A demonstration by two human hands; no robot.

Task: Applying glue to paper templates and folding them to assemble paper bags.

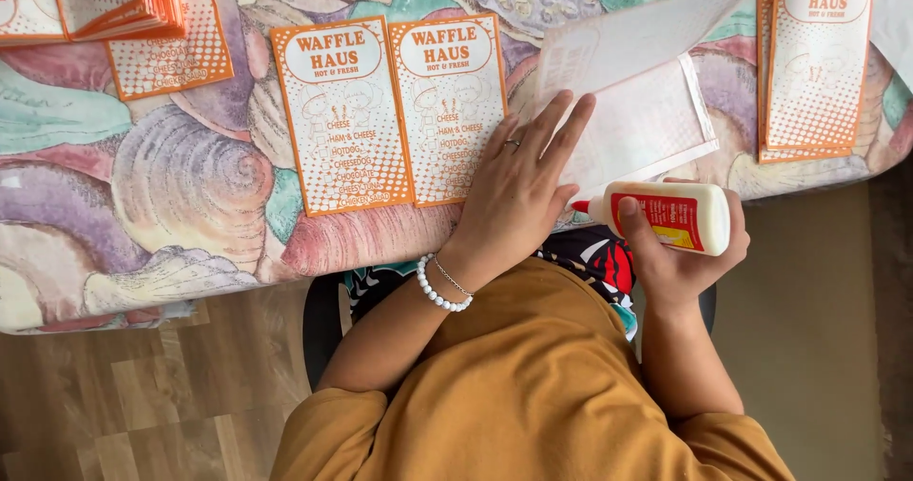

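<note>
Shell-pattern cloth (143, 186) covers the table. Left hand (518, 191) lies flat and open on a white paper bag (632, 119). Right hand (680, 253) is closed around a glue bottle (670, 216).

Not much open bench here. The left hand (518, 191) lies flat on the near edge, fingers (561, 129) spread onto the white paper bag (632, 110), so that middle lane is blocked. Just left of it, two orange printed bags (395, 110) sit side by side. The far-left corner is taken by a stack of orange bags (105, 5), the far right by another pile (813, 62). The widest bare stretch is the shell-patterned cloth (143, 186) on the near left. The glue bottle (670, 216) hangs off the near edge.
</note>
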